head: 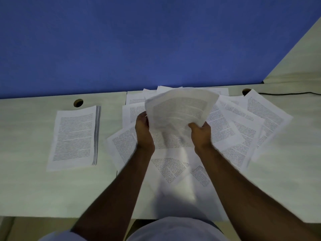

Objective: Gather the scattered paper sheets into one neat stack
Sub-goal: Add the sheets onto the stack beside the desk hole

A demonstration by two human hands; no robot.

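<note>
Both hands raised over the middle of the counter [34, 188], sharing a small fanned bundle of sheets [180, 110] held clear of the surface. Left hand [143, 129] gripping the bundle's left edge, right hand [201, 132] pinching its lower right corner, thumb on top; held from both sides probably to square the edges while adding more. Blurred by motion, so exact count impossible to tell. Below and around the hands, scattered sheets [231, 136] lying overlapped at odd angles, spreading right and back toward the blue wall [139, 40]. Well apart to the left, a neat stack [74, 136], likely the gathering place. Far from done, judging by how many loose pages remain. Cable hole [78, 102] just behind the stack
</note>
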